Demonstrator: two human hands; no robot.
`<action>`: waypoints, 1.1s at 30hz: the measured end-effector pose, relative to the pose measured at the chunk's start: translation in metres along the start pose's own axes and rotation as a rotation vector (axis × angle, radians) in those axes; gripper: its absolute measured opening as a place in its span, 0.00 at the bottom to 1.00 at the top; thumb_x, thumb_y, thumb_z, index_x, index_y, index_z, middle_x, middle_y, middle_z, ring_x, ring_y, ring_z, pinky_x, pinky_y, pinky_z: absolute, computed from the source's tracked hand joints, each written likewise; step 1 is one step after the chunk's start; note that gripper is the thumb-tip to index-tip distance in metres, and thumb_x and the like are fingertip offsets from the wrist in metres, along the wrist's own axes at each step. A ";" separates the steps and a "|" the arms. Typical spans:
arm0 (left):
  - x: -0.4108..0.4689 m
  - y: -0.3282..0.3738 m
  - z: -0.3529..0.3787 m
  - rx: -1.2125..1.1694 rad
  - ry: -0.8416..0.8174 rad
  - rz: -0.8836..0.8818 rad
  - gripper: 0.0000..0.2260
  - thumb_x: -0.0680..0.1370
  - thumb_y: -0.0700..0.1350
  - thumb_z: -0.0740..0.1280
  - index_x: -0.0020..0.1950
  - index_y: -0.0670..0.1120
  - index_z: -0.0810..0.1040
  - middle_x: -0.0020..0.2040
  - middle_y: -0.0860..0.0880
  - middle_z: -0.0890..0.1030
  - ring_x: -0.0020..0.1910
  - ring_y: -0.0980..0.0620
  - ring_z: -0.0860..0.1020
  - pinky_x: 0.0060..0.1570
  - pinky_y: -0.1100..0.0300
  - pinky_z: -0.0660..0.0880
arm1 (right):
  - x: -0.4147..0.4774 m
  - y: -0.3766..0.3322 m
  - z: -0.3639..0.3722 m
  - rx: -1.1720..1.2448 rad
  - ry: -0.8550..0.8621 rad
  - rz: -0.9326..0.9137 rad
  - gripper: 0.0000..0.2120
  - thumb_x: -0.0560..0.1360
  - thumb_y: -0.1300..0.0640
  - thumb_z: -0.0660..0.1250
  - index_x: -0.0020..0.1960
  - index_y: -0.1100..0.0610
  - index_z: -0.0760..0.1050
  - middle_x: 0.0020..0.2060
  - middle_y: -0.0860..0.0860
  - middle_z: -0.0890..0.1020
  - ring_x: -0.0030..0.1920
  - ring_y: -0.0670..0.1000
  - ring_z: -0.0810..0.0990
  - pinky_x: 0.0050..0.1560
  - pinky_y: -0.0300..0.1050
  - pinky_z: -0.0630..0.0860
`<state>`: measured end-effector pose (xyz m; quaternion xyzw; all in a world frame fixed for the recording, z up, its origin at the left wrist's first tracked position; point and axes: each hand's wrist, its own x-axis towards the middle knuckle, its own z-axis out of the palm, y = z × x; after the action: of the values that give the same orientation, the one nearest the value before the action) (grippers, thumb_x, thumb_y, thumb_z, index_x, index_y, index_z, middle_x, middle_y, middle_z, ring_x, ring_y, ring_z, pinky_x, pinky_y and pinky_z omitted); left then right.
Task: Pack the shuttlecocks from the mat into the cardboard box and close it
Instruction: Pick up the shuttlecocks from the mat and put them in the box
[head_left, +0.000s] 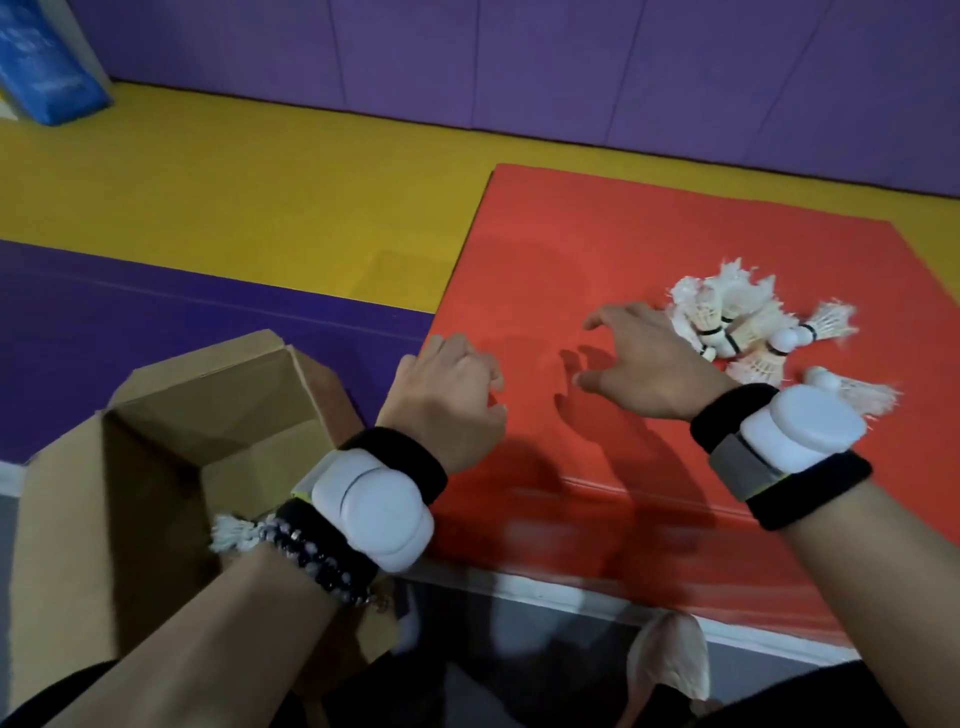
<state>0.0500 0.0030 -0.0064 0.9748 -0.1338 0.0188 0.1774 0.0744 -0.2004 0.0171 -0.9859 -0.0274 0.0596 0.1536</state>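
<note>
Reaching over the red mat (597, 249), the right hand (649, 369) spreads wide and empty beside the heaped shuttlecocks (748, 327); the left hand (447, 400), loosely curled, holds nothing. Grabbing the tangled heap could crush feathers or scatter shuttlecocks away from the open cardboard box (104, 493).

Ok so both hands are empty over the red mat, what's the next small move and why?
Probably reach the right hand a little further right to the shuttlecock pile and close a grip on a few. That hand is open, empty and nearest the pile, while the cardboard box stands open beside the left hand with one shuttlecock seemingly inside.
</note>
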 end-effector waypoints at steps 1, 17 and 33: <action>0.001 0.006 0.006 -0.017 0.017 0.029 0.09 0.73 0.51 0.67 0.52 0.54 0.78 0.55 0.53 0.72 0.59 0.50 0.68 0.58 0.52 0.64 | -0.001 0.010 -0.003 0.002 0.015 0.032 0.28 0.72 0.49 0.71 0.70 0.53 0.67 0.66 0.57 0.67 0.70 0.59 0.62 0.69 0.48 0.62; 0.008 0.024 0.041 -0.045 0.239 0.221 0.09 0.65 0.44 0.71 0.44 0.50 0.81 0.44 0.51 0.77 0.45 0.46 0.76 0.41 0.55 0.68 | 0.015 0.094 -0.012 -0.320 0.321 0.088 0.19 0.70 0.65 0.65 0.61 0.59 0.77 0.53 0.59 0.80 0.60 0.61 0.69 0.57 0.53 0.70; 0.002 0.028 0.038 -0.117 0.124 0.184 0.08 0.69 0.47 0.69 0.47 0.55 0.78 0.49 0.56 0.75 0.52 0.52 0.73 0.49 0.56 0.65 | 0.024 0.109 -0.010 -0.291 0.317 0.191 0.30 0.70 0.60 0.67 0.71 0.50 0.69 0.66 0.63 0.70 0.66 0.65 0.63 0.66 0.56 0.63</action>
<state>0.0443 -0.0364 -0.0317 0.9433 -0.2125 0.0876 0.2396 0.1030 -0.3052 -0.0093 -0.9929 0.0822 -0.0863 0.0058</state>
